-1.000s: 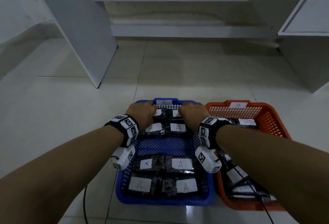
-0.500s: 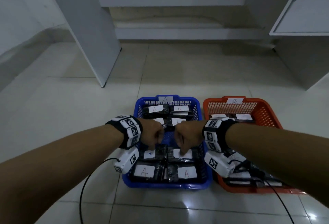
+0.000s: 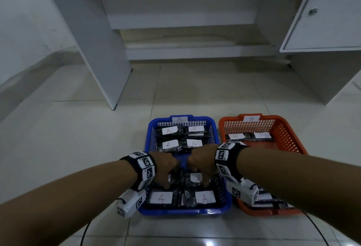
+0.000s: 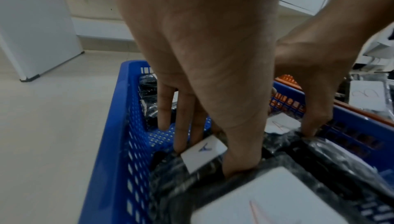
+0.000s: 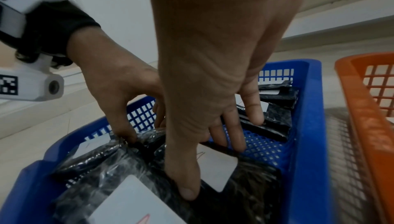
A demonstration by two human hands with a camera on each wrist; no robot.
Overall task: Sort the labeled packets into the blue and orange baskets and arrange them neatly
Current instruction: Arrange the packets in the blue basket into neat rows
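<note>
The blue basket (image 3: 187, 211) holds black packets with white "A" labels in two columns. In the row behind the nearest one, my left hand (image 3: 165, 175) pinches the left A packet (image 4: 170, 165), thumb on its near edge and fingers on its far edge. My right hand (image 3: 203, 175) grips the right A packet (image 5: 245, 177) of that row the same way. A strip of bare basket floor (image 5: 262, 145) lies just beyond my fingers. The orange basket (image 3: 289, 136), tagged "B", holds B packets (image 3: 236, 136) at its far end; my right arm hides others nearer to me.
Both baskets stand side by side on a pale tiled floor (image 3: 78, 148). White cabinet panels (image 3: 93, 40) rise behind on the left, and a cabinet door (image 3: 322, 21) on the right. Black cables (image 3: 86, 234) trail from my wrist cameras.
Both hands came back from the far rows of the blue basket to the row behind the nearest one and closed on its two packets. The head view pulled back.
</note>
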